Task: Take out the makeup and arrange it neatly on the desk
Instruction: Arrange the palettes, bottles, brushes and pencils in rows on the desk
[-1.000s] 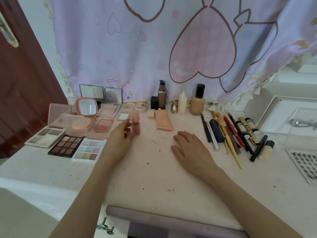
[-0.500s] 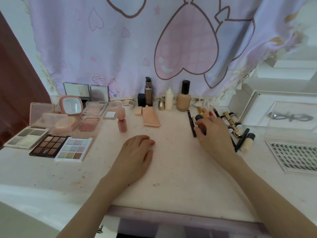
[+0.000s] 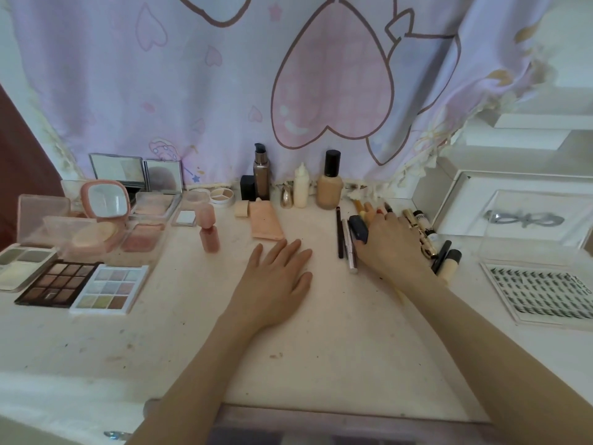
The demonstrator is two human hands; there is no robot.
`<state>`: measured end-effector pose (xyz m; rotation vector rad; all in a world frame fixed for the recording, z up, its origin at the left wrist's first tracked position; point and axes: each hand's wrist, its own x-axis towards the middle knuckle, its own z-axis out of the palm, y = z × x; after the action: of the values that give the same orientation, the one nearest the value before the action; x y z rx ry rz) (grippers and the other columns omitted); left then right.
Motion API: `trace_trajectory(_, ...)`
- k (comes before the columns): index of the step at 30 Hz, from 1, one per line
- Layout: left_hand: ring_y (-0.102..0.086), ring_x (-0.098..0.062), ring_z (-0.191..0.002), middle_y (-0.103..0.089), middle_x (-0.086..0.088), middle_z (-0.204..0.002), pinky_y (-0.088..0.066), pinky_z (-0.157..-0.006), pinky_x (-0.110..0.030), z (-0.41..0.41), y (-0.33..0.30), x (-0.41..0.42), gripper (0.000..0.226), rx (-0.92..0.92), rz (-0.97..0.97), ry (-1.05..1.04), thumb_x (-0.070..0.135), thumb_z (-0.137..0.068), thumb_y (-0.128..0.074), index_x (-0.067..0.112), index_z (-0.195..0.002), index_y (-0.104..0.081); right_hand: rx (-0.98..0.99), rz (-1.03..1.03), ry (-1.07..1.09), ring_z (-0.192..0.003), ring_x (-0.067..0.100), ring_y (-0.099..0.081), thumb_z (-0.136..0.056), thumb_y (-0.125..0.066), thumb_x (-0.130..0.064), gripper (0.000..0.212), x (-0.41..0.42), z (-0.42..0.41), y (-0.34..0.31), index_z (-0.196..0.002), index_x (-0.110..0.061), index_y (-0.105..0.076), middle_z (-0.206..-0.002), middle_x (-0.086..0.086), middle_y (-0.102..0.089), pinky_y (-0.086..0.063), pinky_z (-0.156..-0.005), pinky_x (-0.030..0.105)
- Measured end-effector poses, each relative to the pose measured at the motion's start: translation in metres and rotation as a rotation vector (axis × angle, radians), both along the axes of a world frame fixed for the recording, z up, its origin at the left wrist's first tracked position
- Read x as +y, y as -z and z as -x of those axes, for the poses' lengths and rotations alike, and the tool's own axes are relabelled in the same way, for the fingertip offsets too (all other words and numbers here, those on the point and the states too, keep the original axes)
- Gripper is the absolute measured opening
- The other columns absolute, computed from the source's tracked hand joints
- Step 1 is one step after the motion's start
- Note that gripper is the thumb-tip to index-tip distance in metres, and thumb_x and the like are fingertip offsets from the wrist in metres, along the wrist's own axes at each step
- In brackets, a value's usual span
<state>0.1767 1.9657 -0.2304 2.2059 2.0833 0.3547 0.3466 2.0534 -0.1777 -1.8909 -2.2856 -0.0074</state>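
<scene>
head view: left hand (image 3: 276,277) rests flat on the tabletop (image 3: 321,342), fingers straight. right hand (image 3: 393,244) lies over the row of pencils and tubes (image 3: 345,234) at right, fingers spread, gripping nothing visible. palettes (image 3: 106,285) sit at left.

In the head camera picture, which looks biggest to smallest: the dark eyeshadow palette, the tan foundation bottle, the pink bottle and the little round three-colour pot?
1. Dark eyeshadow palette, though it lies nearer the camera.
2. Tan foundation bottle and pink bottle look much alike; I would not rank them.
3. Round three-colour pot, clearly smallest.
</scene>
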Motion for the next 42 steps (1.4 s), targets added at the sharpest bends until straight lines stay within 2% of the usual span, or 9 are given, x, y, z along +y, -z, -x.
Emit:
trace_trajectory(8, -0.01, -0.006, -0.141, -0.022, 0.012, -0.152, 0.0, -0.116, -0.035, 0.001, -0.002, -0.003, 0.046, -0.097, -0.066, -0.005, 0.04, -0.096, -0.03, 0.032, -0.141, -0.03, -0.034, -0.035, 0.024, -0.107, 0.032, -0.053, -0.089, -0.05, -0.026, 0.036, 0.006, 0.005, -0.004, -0.12, -0.006, -0.051, -0.114, 0.015, -0.058, -0.044, -0.086, 0.039)
trace_trajectory(12, -0.027, -0.007, -0.135, -0.035, 0.009, -0.145, -0.009, -0.114, -0.03, 0.004, -0.001, -0.002, 0.044, -0.224, -0.171, -0.001, 0.034, -0.096, -0.039, 0.029, -0.139, -0.033, 0.368, -0.165, -0.011, -0.074, 0.021, -0.054, -0.087, -0.054, -0.029, 0.024, -0.004, -0.006, -0.008, -0.092, -0.006, -0.054, -0.085, 0.006, -0.058, -0.039, -0.059, 0.029)
trace_trajectory(15, -0.038, -0.003, -0.125, -0.036, 0.014, -0.141, -0.031, -0.104, -0.025, 0.005, -0.007, -0.005, 0.053, -0.582, -0.25, 0.0, 0.028, -0.093, -0.05, 0.034, -0.14, -0.025, 0.75, 0.121, -0.118, -0.061, 0.011, -0.056, -0.086, -0.06, -0.03, 0.015, -0.021, -0.002, -0.014, -0.085, -0.015, -0.057, -0.072, -0.004, -0.063, -0.041, -0.048, 0.021)
trace_trajectory(18, -0.05, 0.006, -0.109, -0.044, 0.015, -0.13, -0.045, -0.087, -0.015, 0.008, -0.017, -0.011, 0.056, -0.977, -0.282, 0.062, 0.014, -0.089, -0.058, 0.042, -0.128, -0.029, 0.911, 0.549, -0.209, -0.053, 0.004, -0.056, -0.088, -0.061, -0.026, 0.008, -0.039, 0.009, -0.013, -0.091, -0.018, -0.062, -0.07, -0.003, -0.067, -0.042, -0.049, 0.015)
trace_trajectory(22, -0.056, -0.002, -0.068, -0.06, 0.002, -0.089, -0.047, -0.066, -0.015, 0.013, -0.026, -0.018, 0.029, -1.052, -0.271, 0.061, 0.004, -0.088, -0.058, 0.027, -0.103, -0.052, 1.148, 0.81, -0.23, -0.048, 0.012, -0.047, -0.093, -0.054, -0.018, 0.013, -0.051, 0.02, -0.004, -0.095, -0.007, -0.061, -0.063, 0.005, -0.06, -0.035, -0.041, 0.018)
trace_trajectory(27, -0.047, -0.004, -0.063, -0.057, 0.007, -0.082, -0.041, -0.066, -0.012, 0.011, -0.029, -0.021, 0.024, -0.985, -0.24, 0.082, 0.005, -0.093, -0.05, 0.019, -0.11, -0.058, 0.992, 0.903, -0.329, -0.054, 0.011, -0.051, -0.095, -0.051, -0.027, 0.018, -0.057, 0.022, -0.001, -0.101, -0.012, -0.061, -0.066, -0.001, -0.063, -0.037, -0.043, 0.019)
trace_trajectory(31, -0.045, -0.002, -0.064, -0.059, 0.008, -0.094, -0.041, -0.069, -0.013, 0.011, -0.03, -0.021, 0.03, -0.955, -0.243, 0.101, 0.006, -0.095, -0.045, 0.02, -0.119, -0.057, 1.046, 0.947, -0.329, -0.057, 0.011, -0.051, -0.096, -0.049, -0.024, 0.021, -0.063, 0.027, 0.002, -0.107, -0.008, -0.056, -0.07, -0.001, -0.06, -0.039, -0.047, 0.019)
trace_trajectory(35, -0.051, 0.004, -0.07, -0.059, 0.008, -0.091, -0.04, -0.069, -0.011, 0.01, -0.03, -0.022, 0.03, -1.0, -0.256, 0.111, 0.002, -0.096, -0.042, 0.02, -0.114, -0.059, 0.975, 0.841, -0.378, -0.047, 0.006, -0.038, -0.099, -0.042, -0.031, 0.021, -0.069, 0.032, 0.005, -0.097, -0.015, -0.054, -0.064, -0.004, -0.045, -0.031, -0.043, 0.015)
trace_trajectory(42, -0.048, -0.001, -0.068, -0.062, 0.007, -0.091, -0.042, -0.069, -0.016, 0.013, -0.027, -0.021, 0.032, -1.092, -0.26, 0.117, 0.001, -0.096, -0.041, 0.021, -0.112, -0.06, 0.953, 0.711, -0.42, -0.037, 0.0, -0.037, -0.096, -0.044, -0.036, 0.017, -0.071, 0.037, 0.01, -0.091, -0.022, -0.051, -0.059, -0.006, -0.045, -0.031, -0.038, 0.014)
